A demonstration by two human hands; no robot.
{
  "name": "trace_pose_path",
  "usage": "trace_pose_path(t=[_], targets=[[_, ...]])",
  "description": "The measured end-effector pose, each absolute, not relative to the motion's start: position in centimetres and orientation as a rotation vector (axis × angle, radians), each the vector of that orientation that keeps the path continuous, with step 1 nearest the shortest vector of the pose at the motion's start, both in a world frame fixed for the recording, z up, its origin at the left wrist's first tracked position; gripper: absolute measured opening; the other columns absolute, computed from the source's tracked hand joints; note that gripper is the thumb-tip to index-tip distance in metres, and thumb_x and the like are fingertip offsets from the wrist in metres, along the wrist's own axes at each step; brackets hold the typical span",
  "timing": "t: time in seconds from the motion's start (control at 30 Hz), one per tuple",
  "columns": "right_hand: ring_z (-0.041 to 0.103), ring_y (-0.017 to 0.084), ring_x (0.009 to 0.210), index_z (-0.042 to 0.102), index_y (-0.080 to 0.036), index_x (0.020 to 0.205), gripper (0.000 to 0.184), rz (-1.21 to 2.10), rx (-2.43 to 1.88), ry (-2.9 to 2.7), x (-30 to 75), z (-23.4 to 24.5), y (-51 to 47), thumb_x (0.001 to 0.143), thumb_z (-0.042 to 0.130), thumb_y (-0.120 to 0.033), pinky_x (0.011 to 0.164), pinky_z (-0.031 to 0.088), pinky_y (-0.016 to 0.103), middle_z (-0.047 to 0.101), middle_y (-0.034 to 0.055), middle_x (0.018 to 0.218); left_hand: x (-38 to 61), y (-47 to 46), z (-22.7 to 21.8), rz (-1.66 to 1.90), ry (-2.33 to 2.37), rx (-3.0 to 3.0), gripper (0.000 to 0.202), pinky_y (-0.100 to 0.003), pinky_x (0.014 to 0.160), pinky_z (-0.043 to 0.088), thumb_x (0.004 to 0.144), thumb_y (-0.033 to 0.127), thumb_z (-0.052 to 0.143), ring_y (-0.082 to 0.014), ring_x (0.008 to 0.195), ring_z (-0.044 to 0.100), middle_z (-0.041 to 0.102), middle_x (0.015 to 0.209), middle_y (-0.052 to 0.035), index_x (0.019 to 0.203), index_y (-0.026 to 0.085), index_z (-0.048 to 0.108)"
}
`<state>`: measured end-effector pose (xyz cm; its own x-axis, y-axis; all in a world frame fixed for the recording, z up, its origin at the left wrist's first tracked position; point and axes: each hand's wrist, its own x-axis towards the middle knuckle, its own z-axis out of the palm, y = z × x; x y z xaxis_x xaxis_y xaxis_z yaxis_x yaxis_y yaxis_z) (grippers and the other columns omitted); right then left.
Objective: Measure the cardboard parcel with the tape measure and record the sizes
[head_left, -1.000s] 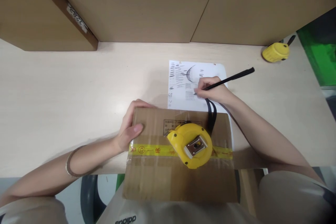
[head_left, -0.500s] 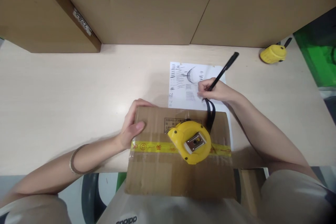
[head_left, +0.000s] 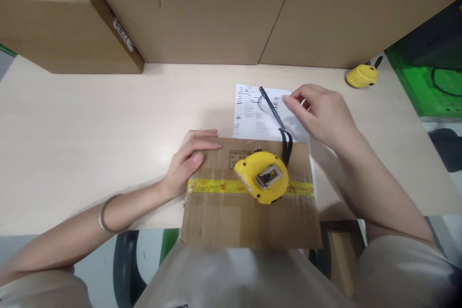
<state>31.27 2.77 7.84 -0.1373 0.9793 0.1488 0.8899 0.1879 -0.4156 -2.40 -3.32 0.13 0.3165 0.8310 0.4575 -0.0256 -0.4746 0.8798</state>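
A cardboard box (head_left: pixel 216 221) with yellow printed tape lies at the table's front edge, overhanging toward my body. My left hand (head_left: pixel 187 161) rests on its upper left corner, fingers stretched out along the top. On the box sits a yellow tape measure (head_left: pixel 263 178) with a black wrist strap (head_left: pixel 288 150). A sheet of paper (head_left: pixel 245 127) with pen marks sticks out behind the box. A black pen (head_left: pixel 271 107) lies on it, its lower end near the strap. My right hand (head_left: pixel 321 110) hovers right of the pen, loosely curled and open, holding nothing.
Large cardboard boxes (head_left: pixel 202 14) form a wall along the back of the table (head_left: pixel 108 130). Another carton (head_left: pixel 72 33) stands at the back left. A second yellow tape measure (head_left: pixel 362 76) is at the back right. A green surface (head_left: pixel 415 91) shows beyond the right edge.
My right hand has let go of the pen, which now lies on the paper, and has moved up and right. My left fingers have shifted from behind the box onto its top.
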Motion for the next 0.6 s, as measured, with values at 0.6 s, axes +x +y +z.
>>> trace_pose_path(t=[0.6], targets=[[0.082, 0.026, 0.102, 0.054, -0.037, 0.137, 0.055, 1.526, -1.094, -1.631, 24.5, 12.3, -7.3, 0.091, 0.085, -0.040, 0.074, 0.070, 0.037, 0.077, 0.0020, 0.126, -1.8, -3.3, -1.5, 1.274, 0.607, 1.465, 0.053, -0.053, 0.130, 0.043, 0.115, 0.054, 0.032, -0.0281, 0.145, 0.060, 0.074, 0.132, -0.0064, 0.124, 0.033, 0.080]])
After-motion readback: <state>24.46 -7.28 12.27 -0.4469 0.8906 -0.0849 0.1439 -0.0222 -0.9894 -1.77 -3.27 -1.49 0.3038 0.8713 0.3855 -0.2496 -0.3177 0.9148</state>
